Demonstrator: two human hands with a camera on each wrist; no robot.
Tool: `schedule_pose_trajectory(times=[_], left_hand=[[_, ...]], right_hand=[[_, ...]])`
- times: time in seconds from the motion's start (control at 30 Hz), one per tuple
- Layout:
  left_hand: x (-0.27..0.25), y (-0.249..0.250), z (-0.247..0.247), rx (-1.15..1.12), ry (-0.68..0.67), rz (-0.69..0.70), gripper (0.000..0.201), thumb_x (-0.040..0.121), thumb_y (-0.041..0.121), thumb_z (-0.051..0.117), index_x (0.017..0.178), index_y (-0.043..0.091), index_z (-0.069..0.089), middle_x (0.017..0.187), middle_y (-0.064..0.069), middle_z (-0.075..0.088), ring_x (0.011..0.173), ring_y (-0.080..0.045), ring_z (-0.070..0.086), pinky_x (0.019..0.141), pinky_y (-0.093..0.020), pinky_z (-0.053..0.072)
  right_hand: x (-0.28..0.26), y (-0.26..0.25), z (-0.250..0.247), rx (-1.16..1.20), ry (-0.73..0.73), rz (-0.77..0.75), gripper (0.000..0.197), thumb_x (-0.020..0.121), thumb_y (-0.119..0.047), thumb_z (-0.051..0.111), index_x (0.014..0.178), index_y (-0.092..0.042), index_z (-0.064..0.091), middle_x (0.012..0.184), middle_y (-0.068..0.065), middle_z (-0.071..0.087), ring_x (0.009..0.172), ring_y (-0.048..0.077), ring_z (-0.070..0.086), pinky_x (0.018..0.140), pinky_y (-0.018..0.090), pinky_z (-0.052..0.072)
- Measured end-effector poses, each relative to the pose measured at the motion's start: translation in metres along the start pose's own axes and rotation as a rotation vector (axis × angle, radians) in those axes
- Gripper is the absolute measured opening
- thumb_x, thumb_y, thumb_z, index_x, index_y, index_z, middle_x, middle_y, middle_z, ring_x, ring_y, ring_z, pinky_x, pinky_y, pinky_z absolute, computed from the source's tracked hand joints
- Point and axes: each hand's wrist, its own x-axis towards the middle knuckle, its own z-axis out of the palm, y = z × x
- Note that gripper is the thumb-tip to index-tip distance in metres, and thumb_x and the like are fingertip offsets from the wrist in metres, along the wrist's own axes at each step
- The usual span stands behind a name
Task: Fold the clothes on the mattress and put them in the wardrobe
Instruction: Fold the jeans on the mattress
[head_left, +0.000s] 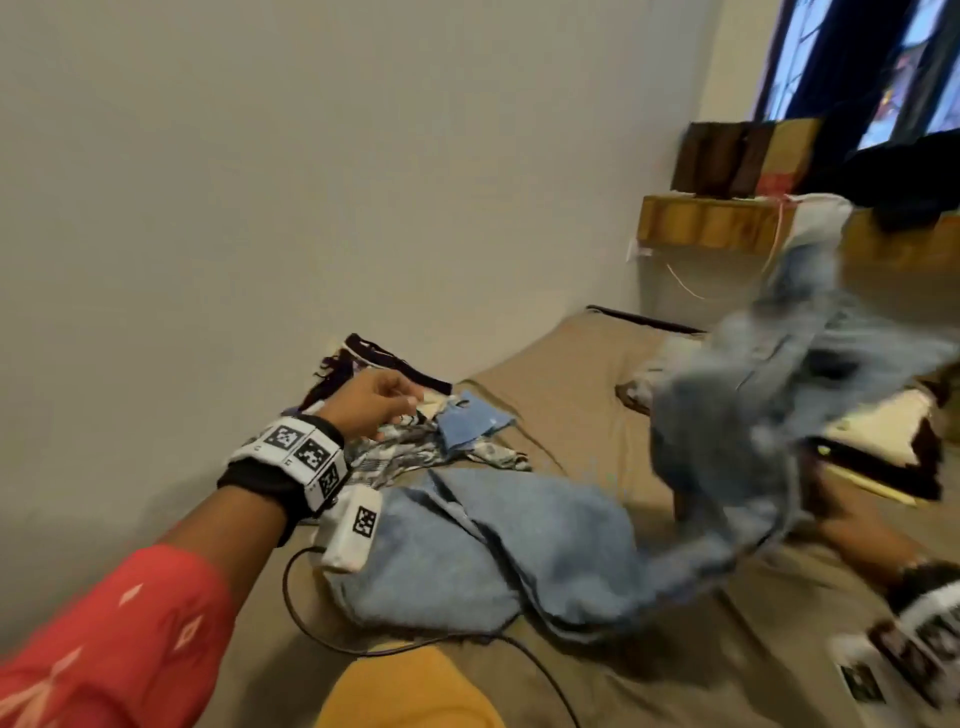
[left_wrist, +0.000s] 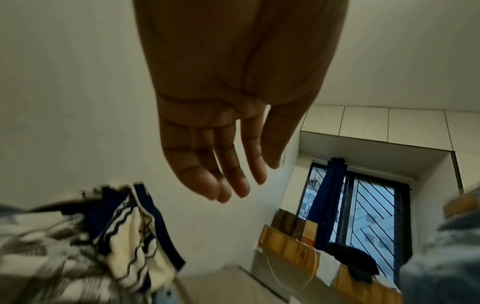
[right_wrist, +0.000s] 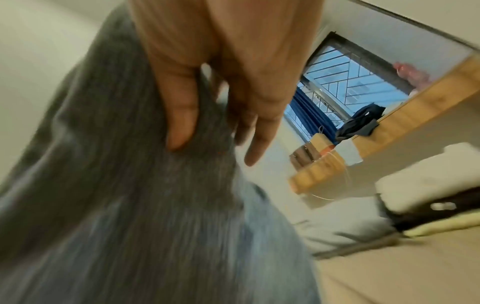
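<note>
Tan mattress (head_left: 571, 374) fills the view beneath a plain wall. At 6 o'clock, blue jeans (head_left: 493, 545) lie partly on it, their blurred far end lifted at 3 o'clock by the right hand (right_wrist: 221, 92), fingers curled into the denim. At 10 o'clock, the left hand (left_wrist: 228, 133) hangs relaxed, holding nothing, above patterned clothes (head_left: 395, 452).

Left hand (left_wrist: 218, 127) relaxed; right hand (right_wrist: 223, 67) gripping

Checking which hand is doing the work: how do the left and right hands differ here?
The left hand is empty, its fingers straight; the right hand grips the blue jeans. The left hand hovers over the patterned clothes; the right hand lifts denim, blurred.
</note>
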Motion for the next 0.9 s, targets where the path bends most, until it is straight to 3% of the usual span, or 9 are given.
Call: schedule_pose_trajectory(times=[0.07, 0.13, 0.23, 0.37, 0.43, 0.57, 0.67, 0.8, 0.9], left_hand=[[0.010, -0.006, 0.025, 0.092, -0.102, -0.026, 0.013, 0.092, 0.002, 0.051, 0.086, 0.011, 0.058, 0.068, -0.005, 0.052, 0.061, -0.015, 0.049, 0.047, -0.022, 0.043], [0.020, -0.008, 0.048, 0.195, -0.214, -0.062, 0.007, 0.093, 0.005, 0.052, 0.094, 0.009, 0.057, 0.070, -0.003, 0.052, 0.062, -0.013, 0.050, 0.053, -0.025, 0.046], [0.034, -0.023, 0.064, 0.368, -0.309, -0.153, 0.014, 0.093, 0.007, 0.052, 0.105, 0.005, 0.058, 0.078, -0.005, 0.055, 0.068, -0.016, 0.056, 0.057, -0.027, 0.047], [0.039, -0.071, 0.061, 0.669, -0.331, -0.231, 0.037, 0.089, 0.006, 0.057, 0.126, 0.003, 0.054, 0.126, -0.015, 0.056, 0.116, -0.029, 0.053, 0.080, -0.026, 0.045], [0.031, -0.099, 0.059, 0.762, -0.348, -0.289, 0.049, 0.089, 0.012, 0.059, 0.135, 0.008, 0.044, 0.137, -0.012, 0.048, 0.124, -0.025, 0.047, 0.093, -0.026, 0.039], [0.015, -0.145, 0.063, 0.731, -0.230, -0.417, 0.069, 0.083, 0.022, 0.068, 0.139, 0.006, 0.031, 0.138, -0.018, 0.044, 0.126, -0.030, 0.045, 0.098, -0.033, 0.038], [0.014, -0.157, 0.062, 0.628, -0.101, -0.480, 0.050, 0.085, 0.022, 0.066, 0.126, -0.002, 0.048, 0.126, -0.020, 0.055, 0.116, -0.033, 0.053, 0.090, -0.035, 0.044], [0.025, -0.129, 0.048, 0.490, 0.095, -0.212, 0.004, 0.086, 0.010, 0.062, 0.087, 0.007, 0.065, 0.092, -0.018, 0.067, 0.093, -0.032, 0.063, 0.080, -0.038, 0.048], [0.041, -0.074, 0.028, 0.412, 0.240, 0.078, 0.016, 0.082, -0.003, 0.061, 0.097, 0.001, 0.066, 0.104, -0.019, 0.065, 0.102, -0.033, 0.060, 0.090, -0.042, 0.043]], right_hand=[[-0.026, 0.010, -0.009, -0.301, -0.304, 0.209, 0.041, 0.075, 0.017, 0.063, 0.108, -0.009, 0.060, 0.109, 0.004, 0.062, 0.086, -0.002, 0.061, 0.064, 0.012, 0.049], [-0.043, 0.030, -0.017, -0.468, -0.353, 0.290, 0.028, 0.081, 0.011, 0.059, 0.085, -0.016, 0.065, 0.095, 0.011, 0.067, 0.073, 0.011, 0.059, 0.061, 0.020, 0.047], [-0.033, 0.020, -0.018, -0.430, -0.186, 0.218, 0.018, 0.084, 0.001, 0.061, 0.083, -0.017, 0.063, 0.089, 0.007, 0.067, 0.075, 0.013, 0.059, 0.062, 0.020, 0.046], [-0.026, -0.017, 0.032, -0.498, -0.231, -0.035, 0.024, 0.084, -0.005, 0.065, 0.082, -0.029, 0.059, 0.086, -0.004, 0.064, 0.082, 0.011, 0.061, 0.072, 0.019, 0.046], [-0.025, -0.018, 0.068, -0.585, -0.341, -0.074, 0.018, 0.085, -0.011, 0.064, 0.096, -0.025, 0.062, 0.099, -0.004, 0.064, 0.095, 0.013, 0.060, 0.082, 0.018, 0.043], [-0.036, -0.001, 0.134, -0.882, -0.634, -0.116, 0.058, 0.085, -0.040, 0.062, 0.135, -0.020, 0.042, 0.133, 0.004, 0.044, 0.124, 0.021, 0.040, 0.102, 0.026, 0.030], [-0.046, 0.013, 0.165, -1.063, -0.594, -0.057, 0.070, 0.081, -0.052, 0.059, 0.138, -0.018, 0.035, 0.135, 0.007, 0.042, 0.126, 0.025, 0.039, 0.104, 0.035, 0.034], [-0.048, 0.021, 0.165, -1.153, -0.397, -0.039, 0.040, 0.091, -0.030, 0.047, 0.128, -0.014, 0.042, 0.128, 0.011, 0.052, 0.120, 0.027, 0.048, 0.097, 0.037, 0.039], [-0.030, 0.024, 0.123, -0.882, -0.201, 0.029, 0.019, 0.096, -0.029, 0.041, 0.104, -0.014, 0.050, 0.111, 0.014, 0.063, 0.102, 0.029, 0.058, 0.083, 0.033, 0.043]])
